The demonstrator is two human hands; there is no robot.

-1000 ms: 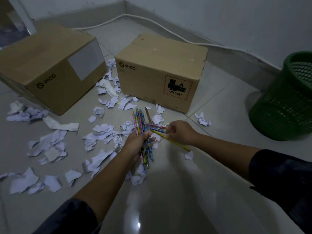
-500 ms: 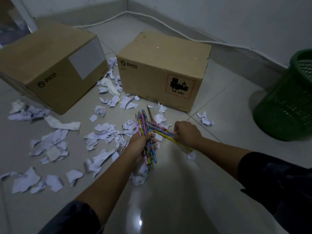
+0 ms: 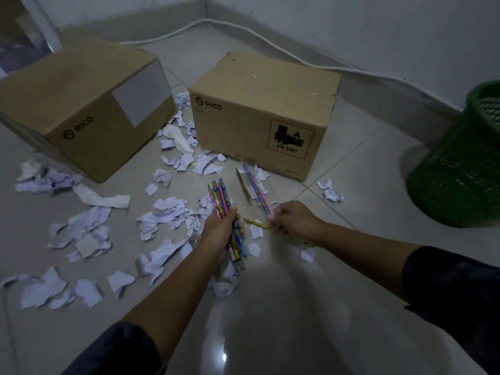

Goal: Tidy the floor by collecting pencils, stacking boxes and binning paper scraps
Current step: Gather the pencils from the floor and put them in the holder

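My left hand (image 3: 220, 231) grips a bundle of several colourful pencils (image 3: 221, 197) that sticks up toward the boxes. My right hand (image 3: 293, 219) pinches a blue patterned pencil (image 3: 255, 188) by its near end, its tip pointing at the right box. A yellow pencil (image 3: 257, 224) lies on the floor under that hand. A plain brown pencil (image 3: 243, 189) lies between the bundle and the blue pencil. Two PICO cardboard boxes stand apart on the tiles, the left box (image 3: 81, 104) and the right box (image 3: 265, 109). Torn paper scraps (image 3: 167, 212) cover the floor.
A green mesh waste basket (image 3: 460, 169) stands at the right by the wall. A white cable (image 3: 284, 54) runs along the skirting behind the boxes. A crumpled scrap (image 3: 330, 192) lies between the right box and the basket. Bare glossy tiles lie near me.
My right hand has swung the blue pencil from lying across toward the bundle to pointing away at the right box, leaving the yellow pencil on the floor. My left hand keeps its bundle.
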